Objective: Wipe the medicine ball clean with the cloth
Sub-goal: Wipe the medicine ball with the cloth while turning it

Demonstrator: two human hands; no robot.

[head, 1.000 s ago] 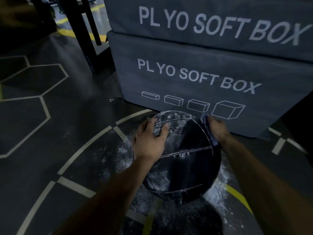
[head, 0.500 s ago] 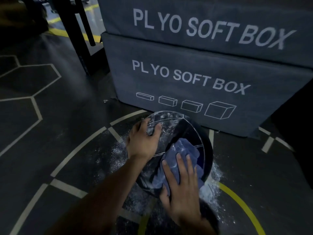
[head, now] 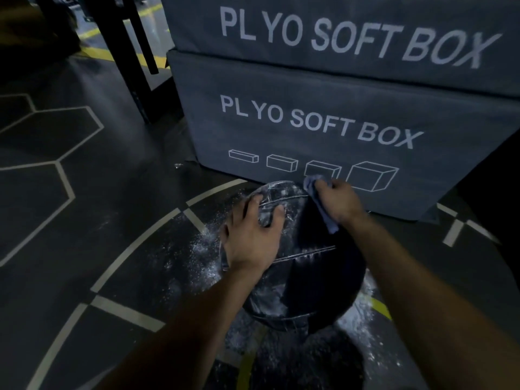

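On the floor before you, your left hand (head: 253,237) lies spread on the half-wiped medicine ball (head: 298,266), its far top still dusty, where your right hand (head: 339,202) grips the cloth (head: 316,184) beside the plyo box (head: 323,128).

Two bare forearms, no sleeves, hands (head: 254,240) ungloved

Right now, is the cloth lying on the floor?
No, the right hand holds the cloth against the medicine ball.
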